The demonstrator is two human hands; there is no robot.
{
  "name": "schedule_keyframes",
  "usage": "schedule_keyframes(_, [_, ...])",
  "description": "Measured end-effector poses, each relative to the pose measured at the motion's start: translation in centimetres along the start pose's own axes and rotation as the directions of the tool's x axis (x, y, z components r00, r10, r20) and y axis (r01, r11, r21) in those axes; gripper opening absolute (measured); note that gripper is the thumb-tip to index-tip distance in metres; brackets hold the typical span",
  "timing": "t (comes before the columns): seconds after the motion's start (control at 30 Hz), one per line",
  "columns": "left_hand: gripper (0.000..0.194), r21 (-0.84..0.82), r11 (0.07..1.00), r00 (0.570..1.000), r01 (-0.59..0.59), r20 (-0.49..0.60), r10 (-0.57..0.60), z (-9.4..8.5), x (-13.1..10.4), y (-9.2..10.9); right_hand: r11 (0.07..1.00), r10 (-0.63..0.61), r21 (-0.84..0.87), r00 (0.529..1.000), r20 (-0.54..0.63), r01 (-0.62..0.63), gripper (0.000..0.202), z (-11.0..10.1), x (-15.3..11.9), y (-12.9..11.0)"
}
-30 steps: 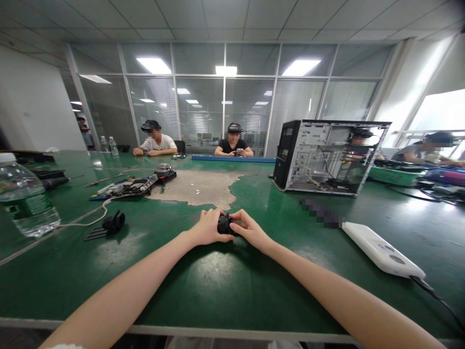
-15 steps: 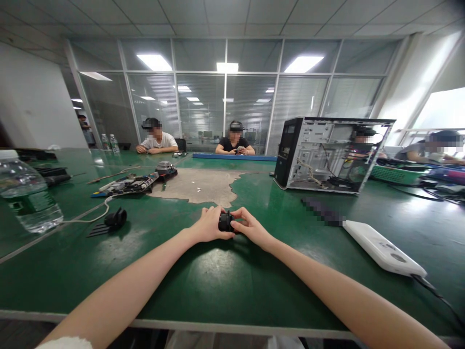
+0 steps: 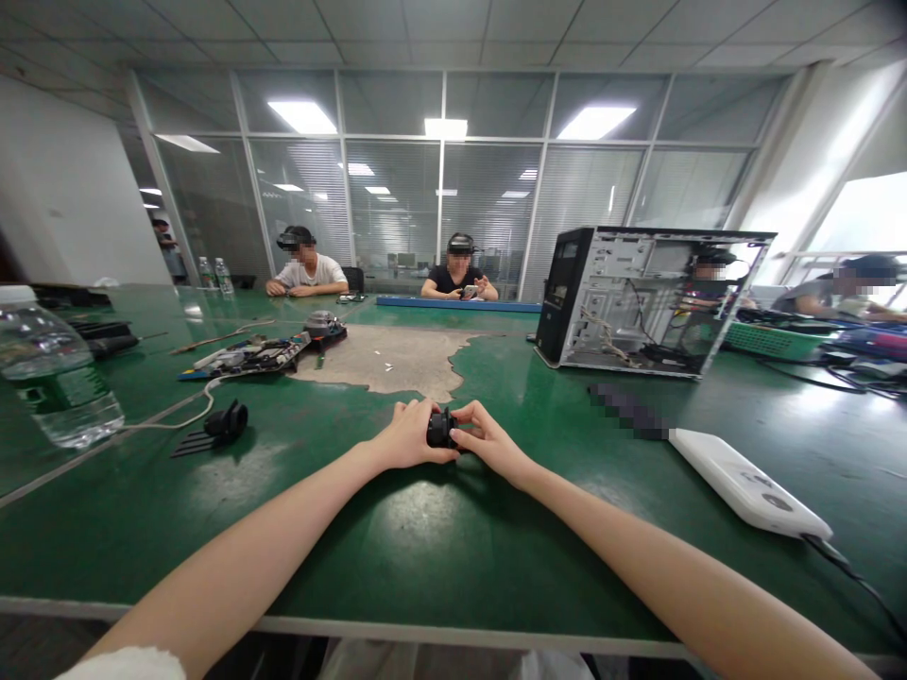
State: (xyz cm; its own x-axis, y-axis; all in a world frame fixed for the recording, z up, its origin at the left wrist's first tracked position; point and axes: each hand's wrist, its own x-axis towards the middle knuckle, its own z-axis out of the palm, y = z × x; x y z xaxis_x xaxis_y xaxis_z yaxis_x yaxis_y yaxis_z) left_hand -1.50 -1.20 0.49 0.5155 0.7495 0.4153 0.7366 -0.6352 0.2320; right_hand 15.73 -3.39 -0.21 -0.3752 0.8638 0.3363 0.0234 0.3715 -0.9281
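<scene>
Between my two hands is a small black round part with a ridged, flanged body (image 3: 439, 430); its exact kind I cannot make out. My left hand (image 3: 409, 436) is closed around its left side, thumb below and fingers over the top. From the right, my right hand (image 3: 488, 440) pinches the part's other side with thumb and fingertips. Both hands are low over the green table (image 3: 418, 538). Off to the left lies another black piece with a round collar and several flat prongs (image 3: 225, 424).
Left are a water bottle (image 3: 60, 387) and a circuit board (image 3: 248, 357) with a white cable. An opened computer case (image 3: 624, 302) stands right, behind a white power bank-like device (image 3: 747, 486). A green basket (image 3: 772, 341) is farther right. Several people sit around the table.
My hands and the black part stay almost in place. Across the table, the person in black has raised a hand beside the phone.
</scene>
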Motion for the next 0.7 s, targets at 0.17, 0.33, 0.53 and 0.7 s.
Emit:
schedule_keyframes(0.17, [0.062, -0.007, 1.0, 1.0, 0.012, 0.01, -0.012, 0.05, 0.04, 0.02, 0.998, 0.037, -0.054, 0.999, -0.014, -0.038, 0.029, -0.02, -0.01, -0.04])
schedule_keyframes(0.33, [0.062, -0.01, 1.0, 1.0, 0.012, 0.014, -0.012, -0.01, 0.03, 0.05, 0.998, 0.039, -0.056, 0.999, -0.012, -0.04, 0.029, 0.06, -0.08, -0.01])
schedule_keyframes(0.53, [0.059, 0.001, 1.0, 1.0, 0.006, 0.015, -0.006, -0.02, 0.02, 0.07, 0.999, 0.036, -0.04, 0.999, -0.008, -0.036, 0.029, -0.05, -0.06, 0.22])
schedule_keyframes(0.7, [0.059, 0.007, 1.0, 1.0, -0.008, 0.003, 0.008, 0.18, 0.11, -0.07, 0.998, 0.049, -0.039, 0.999, -0.011, -0.049, 0.029, -0.08, -0.14, 0.23])
